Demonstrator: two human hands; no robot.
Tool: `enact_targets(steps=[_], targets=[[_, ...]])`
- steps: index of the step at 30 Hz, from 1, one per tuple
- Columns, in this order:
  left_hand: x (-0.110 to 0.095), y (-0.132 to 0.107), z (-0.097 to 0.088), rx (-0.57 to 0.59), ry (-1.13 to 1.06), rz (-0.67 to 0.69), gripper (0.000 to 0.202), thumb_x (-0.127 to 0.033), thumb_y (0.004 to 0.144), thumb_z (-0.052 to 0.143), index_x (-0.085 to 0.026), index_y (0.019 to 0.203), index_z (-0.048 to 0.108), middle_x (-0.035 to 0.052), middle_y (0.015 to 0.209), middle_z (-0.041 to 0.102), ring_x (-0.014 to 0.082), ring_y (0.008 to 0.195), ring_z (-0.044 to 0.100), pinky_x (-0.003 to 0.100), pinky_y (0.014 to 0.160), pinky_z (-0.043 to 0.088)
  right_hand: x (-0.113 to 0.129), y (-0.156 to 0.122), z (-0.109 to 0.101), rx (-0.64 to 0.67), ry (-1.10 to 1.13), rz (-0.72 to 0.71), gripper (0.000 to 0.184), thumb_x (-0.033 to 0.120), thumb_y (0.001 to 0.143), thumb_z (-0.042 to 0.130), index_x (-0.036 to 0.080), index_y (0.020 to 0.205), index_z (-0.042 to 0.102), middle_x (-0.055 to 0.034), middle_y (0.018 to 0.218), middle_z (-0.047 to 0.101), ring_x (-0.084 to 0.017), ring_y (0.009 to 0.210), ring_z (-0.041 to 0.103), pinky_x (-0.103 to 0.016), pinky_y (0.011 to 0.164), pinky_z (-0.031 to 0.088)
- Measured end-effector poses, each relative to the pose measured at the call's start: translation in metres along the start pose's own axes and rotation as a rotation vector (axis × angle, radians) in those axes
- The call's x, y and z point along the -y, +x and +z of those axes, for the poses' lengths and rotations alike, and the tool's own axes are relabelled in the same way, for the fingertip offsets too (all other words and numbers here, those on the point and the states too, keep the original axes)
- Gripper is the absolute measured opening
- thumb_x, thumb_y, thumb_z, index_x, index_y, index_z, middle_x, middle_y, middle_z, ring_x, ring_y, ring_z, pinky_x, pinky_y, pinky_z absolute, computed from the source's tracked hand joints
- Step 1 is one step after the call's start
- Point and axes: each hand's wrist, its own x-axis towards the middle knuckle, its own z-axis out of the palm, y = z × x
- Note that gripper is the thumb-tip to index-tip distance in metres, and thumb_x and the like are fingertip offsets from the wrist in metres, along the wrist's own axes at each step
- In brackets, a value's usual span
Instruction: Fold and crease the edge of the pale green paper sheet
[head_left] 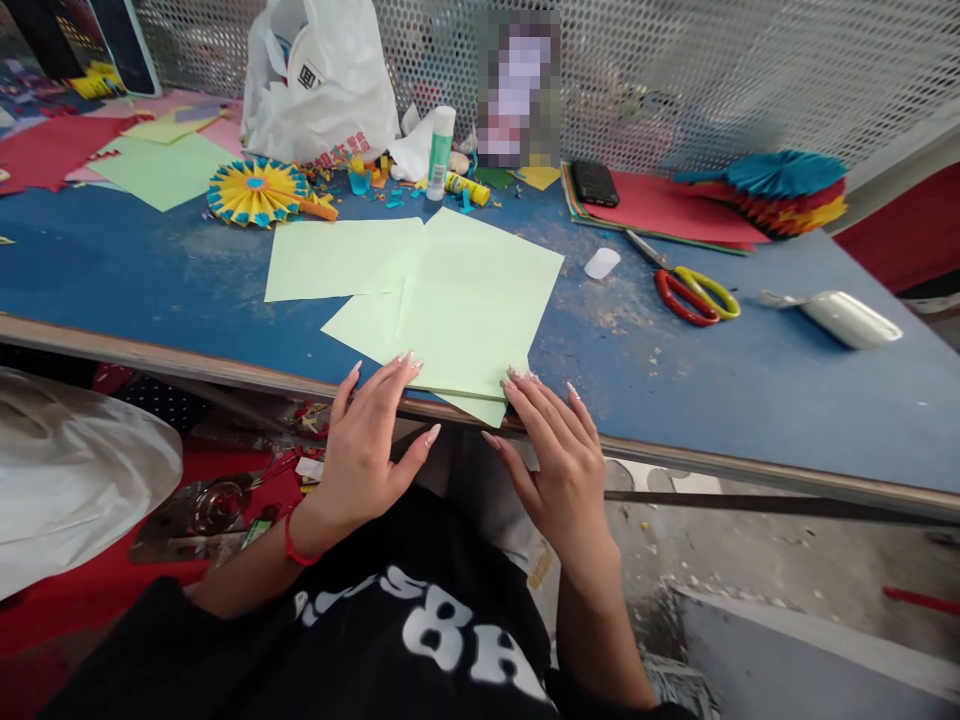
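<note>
Pale green sheets of paper point(480, 300) lie overlapped at the blue table's front edge, one corner poking out past it. A folded edge runs along the near side of the top sheet. My left hand point(367, 450) rests its outstretched fingertips on the left end of that edge, thumb apart. On the right end lie the fingers of my right hand point(559, 460), also stretched out, with the thumb below the table edge. Another pale green piece point(341, 258) lies at the upper left, touching the sheets. Whether anything is under my fingertips is hidden.
Scissors point(686, 285), a white oval piece point(602, 263) and a white case point(851, 318) lie to the right. Behind stand a glue stick point(441, 155) and a white plastic bag point(322, 90). A yellow-blue paper rosette point(255, 192) and a red paper stack point(675, 208) flank them.
</note>
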Motion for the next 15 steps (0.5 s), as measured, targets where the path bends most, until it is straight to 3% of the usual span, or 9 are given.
enact_targets(steps=[3, 6, 9, 15], targets=[[0.002, 0.004, 0.0, -0.047, -0.041, -0.023, 0.057, -0.021, 0.108, 0.056, -0.021, 0.163, 0.041, 0.013, 0.143, 0.073, 0.0253, 0.141, 0.064, 0.051, 0.126, 0.039, 0.001, -0.001, 0.001, -0.001, 0.014, 0.019, 0.052, 0.031, 0.108, 0.061, 0.024, 0.158, 0.053, -0.0103, 0.154, 0.065, -0.026, 0.146, 0.061, -0.05, 0.127, 0.041], [0.007, 0.012, -0.002, -0.118, -0.05, 0.033, 0.031, -0.016, 0.107, 0.06, -0.027, 0.135, 0.07, 0.0057, 0.123, 0.082, 0.0234, 0.12, 0.074, 0.047, 0.111, 0.054, 0.003, -0.001, 0.002, -0.016, 0.025, 0.047, 0.051, 0.029, 0.108, 0.059, 0.026, 0.159, 0.052, -0.0091, 0.155, 0.065, -0.026, 0.146, 0.06, -0.05, 0.126, 0.042], [0.013, 0.019, -0.006, -0.161, -0.078, 0.037, 0.016, -0.021, 0.103, 0.07, -0.029, 0.111, 0.08, 0.0014, 0.104, 0.084, 0.022, 0.1, 0.076, 0.042, 0.091, 0.062, 0.004, -0.002, 0.004, -0.03, 0.02, 0.058, 0.055, 0.031, 0.108, 0.06, 0.028, 0.162, 0.049, -0.0088, 0.155, 0.065, -0.027, 0.146, 0.061, -0.05, 0.126, 0.041], [0.024, 0.029, -0.014, -0.093, -0.142, 0.066, 0.021, -0.018, 0.1, 0.074, -0.028, 0.117, 0.082, 0.0038, 0.1, 0.076, 0.0195, 0.092, 0.066, 0.036, 0.08, 0.058, 0.004, -0.004, 0.007, -0.036, -0.025, 0.048, 0.06, 0.034, 0.107, 0.063, 0.028, 0.164, 0.046, -0.0085, 0.155, 0.065, -0.027, 0.145, 0.061, -0.048, 0.127, 0.039]])
